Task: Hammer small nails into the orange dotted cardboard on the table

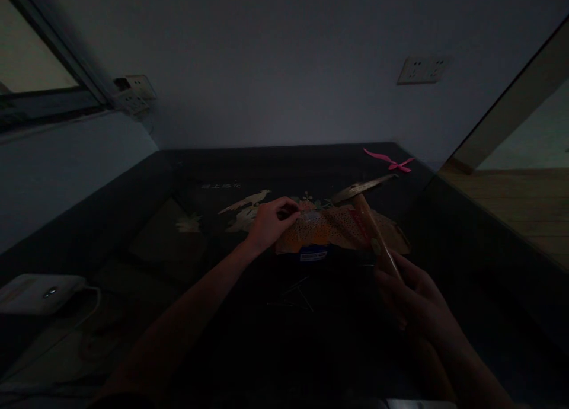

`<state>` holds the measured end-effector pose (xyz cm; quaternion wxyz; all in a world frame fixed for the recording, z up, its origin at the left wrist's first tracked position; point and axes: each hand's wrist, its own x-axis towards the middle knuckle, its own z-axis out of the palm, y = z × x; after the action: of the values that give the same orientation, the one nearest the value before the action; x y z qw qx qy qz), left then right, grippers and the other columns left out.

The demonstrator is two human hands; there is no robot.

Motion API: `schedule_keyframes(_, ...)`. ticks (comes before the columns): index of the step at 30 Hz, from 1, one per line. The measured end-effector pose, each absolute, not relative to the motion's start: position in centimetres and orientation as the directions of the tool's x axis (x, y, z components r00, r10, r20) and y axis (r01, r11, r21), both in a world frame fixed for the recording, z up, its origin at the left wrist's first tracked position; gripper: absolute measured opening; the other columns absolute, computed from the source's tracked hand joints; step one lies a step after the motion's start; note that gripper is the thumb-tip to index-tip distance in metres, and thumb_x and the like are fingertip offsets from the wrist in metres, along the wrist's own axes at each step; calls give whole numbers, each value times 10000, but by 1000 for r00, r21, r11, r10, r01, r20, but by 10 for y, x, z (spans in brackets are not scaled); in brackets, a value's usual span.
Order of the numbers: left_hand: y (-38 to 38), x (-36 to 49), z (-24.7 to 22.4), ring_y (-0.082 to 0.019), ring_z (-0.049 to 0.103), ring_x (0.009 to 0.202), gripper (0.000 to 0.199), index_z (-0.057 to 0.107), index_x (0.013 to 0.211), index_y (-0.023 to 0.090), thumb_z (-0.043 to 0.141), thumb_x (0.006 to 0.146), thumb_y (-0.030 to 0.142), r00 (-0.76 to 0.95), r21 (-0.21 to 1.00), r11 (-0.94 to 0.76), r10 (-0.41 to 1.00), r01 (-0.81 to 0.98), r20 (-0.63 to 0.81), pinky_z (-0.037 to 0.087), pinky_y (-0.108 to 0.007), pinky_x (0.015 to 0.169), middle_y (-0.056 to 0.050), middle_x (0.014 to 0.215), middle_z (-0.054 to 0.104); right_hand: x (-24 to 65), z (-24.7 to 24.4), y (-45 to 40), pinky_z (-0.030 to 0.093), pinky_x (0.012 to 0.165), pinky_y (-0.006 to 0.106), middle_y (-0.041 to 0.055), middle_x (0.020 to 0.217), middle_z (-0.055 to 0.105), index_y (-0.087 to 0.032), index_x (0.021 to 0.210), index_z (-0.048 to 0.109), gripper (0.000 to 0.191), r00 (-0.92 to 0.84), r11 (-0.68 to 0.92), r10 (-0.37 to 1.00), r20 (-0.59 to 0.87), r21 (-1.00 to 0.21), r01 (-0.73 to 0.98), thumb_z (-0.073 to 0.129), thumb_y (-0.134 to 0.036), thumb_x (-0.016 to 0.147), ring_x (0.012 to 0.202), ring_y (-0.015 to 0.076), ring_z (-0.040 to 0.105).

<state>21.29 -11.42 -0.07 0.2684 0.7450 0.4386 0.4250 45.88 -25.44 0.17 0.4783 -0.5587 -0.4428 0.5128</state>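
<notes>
My right hand (411,287) is wrapped round the wooden handle of a hammer (373,225). The hammer is raised at a slant, its long narrow metal head above the right part of a patterned orange and brown piece (311,228). At that piece's left end, my left hand (274,219) has thumb and forefinger pinched together; whatever is between them is too small and dark to make out. A blue label (313,253) shows on the near edge of the piece. Closer to me, several thin nail-like pins (297,296) lie loose on the dark tabletop (249,338).
A pink ribbon (393,163) lies at the table's far right corner. To the left sits a white device (42,293) with a cable. Wall sockets (422,70) are on the wall behind, and wooden flooring (511,207) shows at the right. The room is dim.
</notes>
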Motion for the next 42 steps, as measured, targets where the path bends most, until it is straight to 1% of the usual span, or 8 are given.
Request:
schedule_keyframes(4,-113,212,-4,-137,661,770,81,649,848,157,635,782,201,247,761,-483,875,433,416,534,-264,741,-30,833,697,459,22,-252,308,292,171,-81,500,462,-189,1266,551,569,44,-159,987,-155,-981,114,678,-451,778,326,71,370)
schedule_keyframes(8,-112,212,-5,-143,666,775,76,661,838,151,639,769,174,245,775,-471,882,422,403,528,-276,759,-37,824,708,460,55,-247,427,382,198,-18,633,584,-238,1263,595,566,-30,-65,997,-74,-971,232,712,-440,747,489,132,536)
schedule_keyframes(12,-112,213,-5,-146,673,769,57,661,820,162,648,766,174,231,809,-431,901,399,366,532,-292,762,-36,831,721,448,84,-240,401,345,185,-7,651,613,-258,1284,597,562,-131,6,991,-41,-941,339,694,-432,758,495,142,557)
schedule_keyframes(18,-114,213,-4,-169,678,765,49,666,799,165,675,754,180,197,808,-401,916,431,349,536,-313,746,-38,814,726,432,91,-225,563,584,290,52,873,721,-248,1070,740,422,-182,42,983,-31,-923,382,754,-353,661,786,255,661)
schedule_keyframes(25,-113,215,-3,-182,687,788,58,679,806,159,680,750,171,192,828,-399,917,393,351,542,-331,783,-54,848,731,440,91,-229,584,690,306,70,1052,708,-239,1252,634,523,-230,29,971,-60,-930,367,703,-376,752,958,282,665)
schedule_keyframes(32,-114,214,-3,-183,683,788,63,687,811,155,685,749,162,188,824,-378,925,421,329,543,-324,767,-49,833,731,438,85,-232,578,659,339,48,935,737,-240,1073,740,426,-160,5,985,-68,-908,418,765,-346,661,841,283,680)
schedule_keyframes(37,-112,215,-7,-175,683,794,63,683,810,156,687,751,178,177,837,-387,922,387,344,542,-325,783,-56,863,733,438,88,-237,563,764,376,60,1051,718,-237,1128,717,493,-128,27,991,-31,-905,425,754,-390,661,975,313,646)
schedule_keyframes(42,-112,214,-6,-183,683,803,84,692,829,184,686,748,165,181,826,-382,924,415,336,536,-330,784,-34,857,736,441,77,-238,566,590,308,25,848,744,-252,1110,725,413,-202,-46,970,-132,-923,381,730,-340,706,710,232,672)
